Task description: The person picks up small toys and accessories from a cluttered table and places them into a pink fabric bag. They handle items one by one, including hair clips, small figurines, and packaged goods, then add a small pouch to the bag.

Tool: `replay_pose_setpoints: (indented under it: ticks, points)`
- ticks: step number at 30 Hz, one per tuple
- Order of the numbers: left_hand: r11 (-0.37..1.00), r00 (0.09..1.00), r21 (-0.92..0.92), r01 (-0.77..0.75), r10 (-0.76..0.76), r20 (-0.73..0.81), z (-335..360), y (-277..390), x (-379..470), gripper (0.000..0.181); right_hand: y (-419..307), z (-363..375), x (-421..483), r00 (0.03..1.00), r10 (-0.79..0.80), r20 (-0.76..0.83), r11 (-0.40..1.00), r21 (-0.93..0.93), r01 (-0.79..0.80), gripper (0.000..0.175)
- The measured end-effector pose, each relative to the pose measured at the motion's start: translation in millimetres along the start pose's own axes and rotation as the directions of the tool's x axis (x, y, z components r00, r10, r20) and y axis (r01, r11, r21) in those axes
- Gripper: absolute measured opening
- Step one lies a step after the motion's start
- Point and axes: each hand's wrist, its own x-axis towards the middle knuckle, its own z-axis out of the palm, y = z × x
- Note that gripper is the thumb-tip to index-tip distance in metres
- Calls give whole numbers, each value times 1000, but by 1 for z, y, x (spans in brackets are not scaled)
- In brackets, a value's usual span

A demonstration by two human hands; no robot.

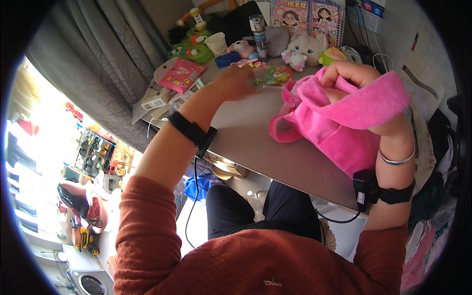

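Note:
My right hand [348,75] grips the rim of a bright pink plush bag [332,136], whose folded-over edge hangs across my wrist. The bag's looped straps lie to its left on the desk [254,140]. Over the back part of the desk, my left hand [239,84] is blurred, and its fingertips are too smeared to show whether they hold anything. Close to those fingers is a small green object [258,81]. A colourful picture card [277,76] lies between the two hands, and a small pink toy [241,63] lies just behind the left one.
At the back stand a blue toy [227,59], a white cup [216,43], a clear tube [259,37], plush toys [305,48] and illustrated books [289,16]. A pink pouch [182,75] and a box [156,96] occupy the left side. Black cables [196,199] hang from both wristbands.

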Motion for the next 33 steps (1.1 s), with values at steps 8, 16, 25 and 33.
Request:
replay_pose_setpoints:
  ticks: [8,16,25,33]
  points:
    - [995,996,49,-90,89,26,-3,-2,15,25,1,2,0,1000,22,9,998,56,-22,17]
    - [793,967,-553,255,-197,163,-23,11,-8,16,4,2,-1,999,38,14,993,109,-39,19]
    - [480,961,-870,108,173,215,-37,86,-43,25,2,3,-2,1000,2,-16,992,-129,-4,18]
    - [405,970,-914,-32,234,70,-34,105,-42,29,9,2,-4,999,13,-46,998,-58,-16,17]
